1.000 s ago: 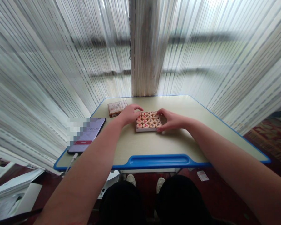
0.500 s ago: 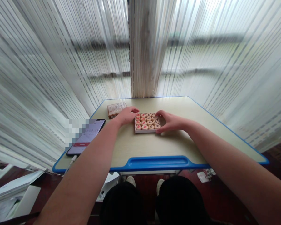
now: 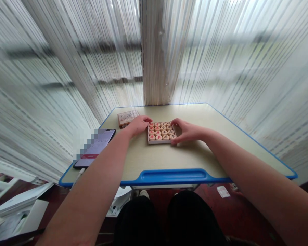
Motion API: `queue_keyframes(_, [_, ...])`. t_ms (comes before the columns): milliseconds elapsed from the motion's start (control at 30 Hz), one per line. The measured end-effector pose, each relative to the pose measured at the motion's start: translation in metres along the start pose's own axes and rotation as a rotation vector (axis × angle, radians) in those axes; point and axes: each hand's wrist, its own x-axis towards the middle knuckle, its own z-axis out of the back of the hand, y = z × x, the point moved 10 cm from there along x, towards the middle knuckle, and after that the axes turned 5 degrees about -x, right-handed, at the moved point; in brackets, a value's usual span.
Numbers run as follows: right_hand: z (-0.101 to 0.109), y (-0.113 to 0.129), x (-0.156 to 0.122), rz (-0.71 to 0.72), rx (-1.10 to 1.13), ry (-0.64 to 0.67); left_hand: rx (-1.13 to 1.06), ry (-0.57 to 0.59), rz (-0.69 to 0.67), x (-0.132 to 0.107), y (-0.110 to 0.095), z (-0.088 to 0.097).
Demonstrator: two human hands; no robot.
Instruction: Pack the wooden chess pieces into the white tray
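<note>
A shallow white box (image 3: 160, 142) lies on the table, filled with rows of round wooden Chinese chess pieces (image 3: 158, 133). Red characters mark the pieces on the left, dark ones those on the right. My left hand (image 3: 140, 124) touches the box's far left corner with its fingertips. At the right side, my right hand (image 3: 186, 131) spans the box, thumb at the near corner and fingers at the far corner. Both hands grip the box between them. Behind my left hand rests the box lid (image 3: 127, 117), printed with dark writing.
A phone (image 3: 96, 150) with a cable lies on the table's left side. The pale table (image 3: 154, 159) has a blue edge and a blue front groove (image 3: 173, 175). Striped curtains (image 3: 118, 51) hang behind it. White boxes (image 3: 23, 212) stand on the floor at left.
The view has shifted slightly. Both hands stay at the box, and the pieces keep the same arrangement.
</note>
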Motion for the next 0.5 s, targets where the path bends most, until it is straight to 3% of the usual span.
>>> queue_keyframes(167, [-0.004,0.000,0.002,0.049,0.017,0.026,-0.328,-0.035,0.236,-0.002,0.018,-0.002])
queue_keyframes(233, [-0.008,-0.004,0.003,0.025,0.005,0.054,-0.389,-0.050,0.268,-0.003,0.019,-0.002])
queue_keyframes(367, [-0.010,-0.006,0.004,0.011,0.018,0.053,-0.393,-0.024,0.242,-0.003,0.018,-0.003])
queue_keyframes(500, [-0.005,-0.005,0.004,0.019,0.004,0.017,-0.189,0.220,0.080,-0.011,-0.003,-0.018])
